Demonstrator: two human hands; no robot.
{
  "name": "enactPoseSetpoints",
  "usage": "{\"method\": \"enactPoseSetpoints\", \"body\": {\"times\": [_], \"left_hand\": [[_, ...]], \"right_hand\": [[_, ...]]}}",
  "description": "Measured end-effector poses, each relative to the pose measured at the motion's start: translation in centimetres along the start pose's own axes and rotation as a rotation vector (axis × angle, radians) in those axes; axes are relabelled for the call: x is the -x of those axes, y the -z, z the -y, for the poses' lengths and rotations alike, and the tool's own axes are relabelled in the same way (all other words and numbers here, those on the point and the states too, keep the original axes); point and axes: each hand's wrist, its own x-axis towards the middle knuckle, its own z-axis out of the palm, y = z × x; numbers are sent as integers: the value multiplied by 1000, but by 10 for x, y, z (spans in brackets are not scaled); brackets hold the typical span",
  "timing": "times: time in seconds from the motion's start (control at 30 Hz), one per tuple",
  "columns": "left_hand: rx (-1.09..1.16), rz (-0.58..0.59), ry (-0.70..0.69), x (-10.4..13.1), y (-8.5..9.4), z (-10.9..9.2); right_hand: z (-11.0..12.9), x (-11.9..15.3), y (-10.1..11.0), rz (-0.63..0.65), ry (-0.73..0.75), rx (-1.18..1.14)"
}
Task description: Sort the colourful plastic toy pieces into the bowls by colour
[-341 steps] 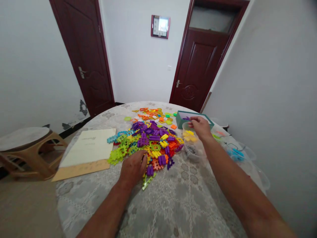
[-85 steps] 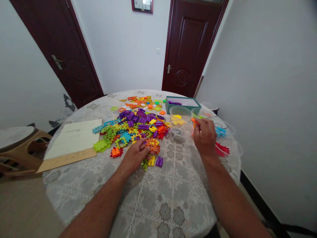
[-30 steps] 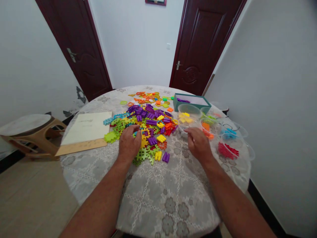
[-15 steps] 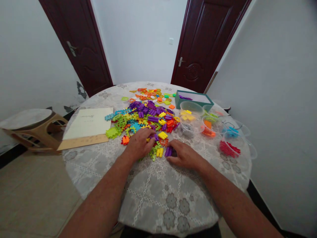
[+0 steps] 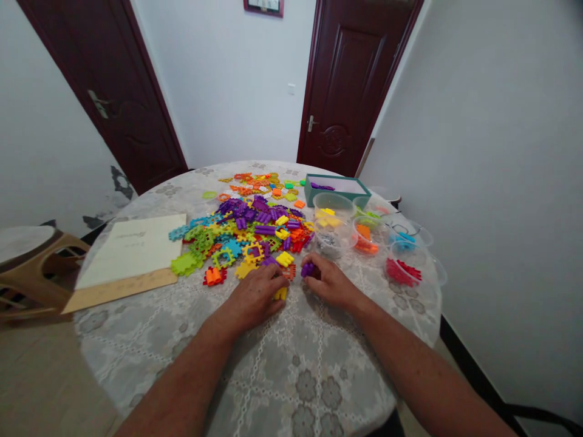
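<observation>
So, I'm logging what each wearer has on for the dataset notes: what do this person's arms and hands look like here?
Both forearms are bare as far as the picture shows, with no sleeves in view. The left hand and right hand wear no gloves, and no watch, ring or wristband shows. No cables or markings are visible on either arm.

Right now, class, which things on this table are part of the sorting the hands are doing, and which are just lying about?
In use:
left hand on a yellow piece
right hand gripping a purple piece
pile of plastic building pieces
clear tubs of sorted colours
teal box

Lying about:
cream booklet
wooden stool
</observation>
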Motion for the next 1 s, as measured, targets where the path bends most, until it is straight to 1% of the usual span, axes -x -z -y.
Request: {"method": "enactPoseSetpoints", "body": {"times": [0.07, 0.17, 0.33, 0.43, 0.5, 0.57, 0.63, 0.7, 0.77, 0.83, 0.9, 1.0], "left_hand": [[21, -21, -5, -1, 0, -3], [67, -85, 18, -2, 0, -3], [169, -269, 102, -6, -4, 8], [218, -318, 146, -8, -6, 11], [245, -349, 228, -9, -5, 10], [299, -404, 349, -9, -2, 8], [389, -469, 459, -9, 1, 7], [513, -523, 528, -9, 4, 8], [650, -549, 558, -9, 5, 11], [746, -546, 568, -10, 4, 13], [763, -534, 578, -10, 3, 14], [704, -508, 583, -11, 2, 12]], "right_hand": [[-3, 0, 0, 9, -7, -41], [-13, 0, -3, -3, -40, -115], [-27, -1, -8, 12, -142, -182], [-28, -1, -9, 24, -156, -188], [-29, 0, -9, 28, -175, -220], [-29, 1, -10, 33, -203, -272], [-28, 0, -10, 38, -231, -319], [-25, 0, -11, 49, -252, -361], [-21, -1, -12, 61, -269, -421], [-16, -2, -13, 80, -283, -495], [-13, -2, -13, 99, -293, -556], [-14, -1, -15, 114, -304, -604]]}}
